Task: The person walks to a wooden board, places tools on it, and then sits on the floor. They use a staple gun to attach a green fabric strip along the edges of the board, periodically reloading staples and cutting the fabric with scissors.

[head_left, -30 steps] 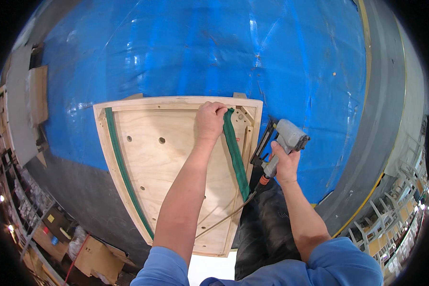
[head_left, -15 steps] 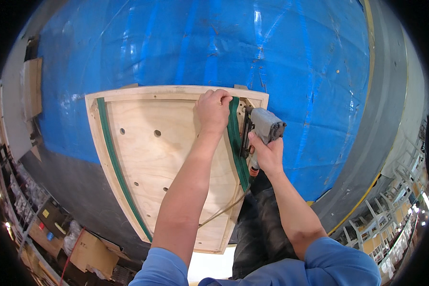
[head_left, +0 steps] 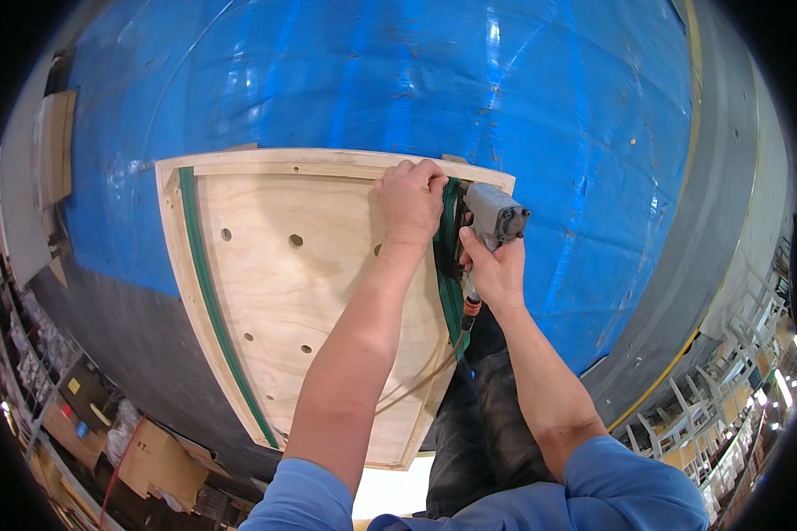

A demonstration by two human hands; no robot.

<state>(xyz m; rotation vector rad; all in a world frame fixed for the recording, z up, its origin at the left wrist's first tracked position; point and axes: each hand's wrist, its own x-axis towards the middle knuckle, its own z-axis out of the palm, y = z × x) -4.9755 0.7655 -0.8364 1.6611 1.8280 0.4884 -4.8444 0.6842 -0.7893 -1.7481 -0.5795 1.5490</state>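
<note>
A pale wooden frame with a plywood panel (head_left: 270, 283) stands in front of me. Dark green webbing (head_left: 450, 296) runs down its right side, and a second green strip (head_left: 205, 265) lies along the left side. My left hand (head_left: 412, 203) is closed at the top rail, its fingertips pinching the upper end of the right webbing. In my right hand (head_left: 494, 270) is a grey pneumatic staple gun (head_left: 496, 212), gripped by the handle. Its nose lies over the webbing near the top right corner, close to my left fingertips; the exact contact point is hidden.
An air hose (head_left: 416, 382) trails from the gun's handle across the panel. Blue sheeting (head_left: 328, 71) spreads beyond the frame. Cardboard (head_left: 162, 465) and shelving lie at lower left, stacked pale wooden frames (head_left: 708, 416) at right. Several holes dot the plywood.
The staple gun has moved left and slightly up, from beside the webbing to over its upper end. My left hand has shifted a little right with the webbing, which now sits closer to the corner.
</note>
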